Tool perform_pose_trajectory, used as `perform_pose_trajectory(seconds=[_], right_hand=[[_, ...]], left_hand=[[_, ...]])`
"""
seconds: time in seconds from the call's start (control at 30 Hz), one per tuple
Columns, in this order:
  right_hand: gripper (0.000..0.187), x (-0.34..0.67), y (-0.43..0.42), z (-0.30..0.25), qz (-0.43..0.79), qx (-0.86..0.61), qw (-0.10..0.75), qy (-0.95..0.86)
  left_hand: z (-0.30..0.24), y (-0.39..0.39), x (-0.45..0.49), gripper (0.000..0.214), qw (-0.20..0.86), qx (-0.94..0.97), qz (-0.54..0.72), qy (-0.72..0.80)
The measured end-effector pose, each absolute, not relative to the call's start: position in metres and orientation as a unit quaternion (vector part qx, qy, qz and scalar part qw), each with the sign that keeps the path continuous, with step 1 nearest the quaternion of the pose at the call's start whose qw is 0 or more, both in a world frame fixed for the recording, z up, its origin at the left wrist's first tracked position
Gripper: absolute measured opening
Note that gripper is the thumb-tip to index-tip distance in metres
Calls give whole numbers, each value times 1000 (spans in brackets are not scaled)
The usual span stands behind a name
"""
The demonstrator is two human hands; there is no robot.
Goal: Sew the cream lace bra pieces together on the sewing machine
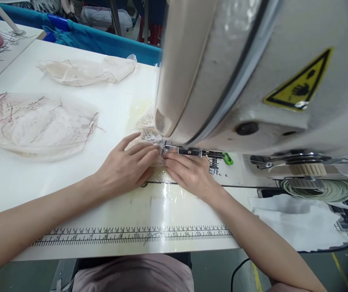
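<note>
- As it looks thin and sheer, the near piece point(40, 129), left of your left hand point(128, 162), should be light and limp; loose red threads on it could snag, so lift it by a plain edge.
- Beyond your left hand, also to its left, the far piece point(82, 72) lies crumpled and seems just as soft; lay your fingers flat on it rather than tugging.
- Your left hand is palm down, fingers a little bent, their tips on the lace; whether the thumb pinches it, I cannot tell.
- The lace point(148, 134) lies under and just beyond your fingertips, between both hands and partly behind the machine point(198, 81). It looks flimsy and apt to pucker or tear, so it probably wants light, flat pressure near its edge, clear of the metal parts point(192, 152).
- Your right hand point(188, 170) is palm down, fingers stretched toward the left one at the lace; its grip is hidden.
- Right of your right hand sit a green part point(227, 159) and, farther off, white cloth point(298, 221).
</note>
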State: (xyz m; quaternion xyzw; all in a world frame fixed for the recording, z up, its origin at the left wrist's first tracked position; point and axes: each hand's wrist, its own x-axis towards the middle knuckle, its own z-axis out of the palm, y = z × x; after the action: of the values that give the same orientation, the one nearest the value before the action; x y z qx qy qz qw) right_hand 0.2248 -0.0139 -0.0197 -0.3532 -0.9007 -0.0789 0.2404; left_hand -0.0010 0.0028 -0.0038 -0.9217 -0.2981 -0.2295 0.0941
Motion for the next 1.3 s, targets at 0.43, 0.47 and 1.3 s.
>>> perform_pose_trajectory(seconds=[0.43,0.47,1.3], right_hand=[[11,222,-22,-10,-19,-295,308,-905],[11,222,-21,-10,-25,-281,313,-907],[8,216,-22,-4,-61,-221,290,-929]], left_hand=[[-2,1,-8,6,103,-933,-270,-212],[-3,1,-8,7,108,-932,-274,-211],[0,9,-9,44,33,-962,-179,-202]])
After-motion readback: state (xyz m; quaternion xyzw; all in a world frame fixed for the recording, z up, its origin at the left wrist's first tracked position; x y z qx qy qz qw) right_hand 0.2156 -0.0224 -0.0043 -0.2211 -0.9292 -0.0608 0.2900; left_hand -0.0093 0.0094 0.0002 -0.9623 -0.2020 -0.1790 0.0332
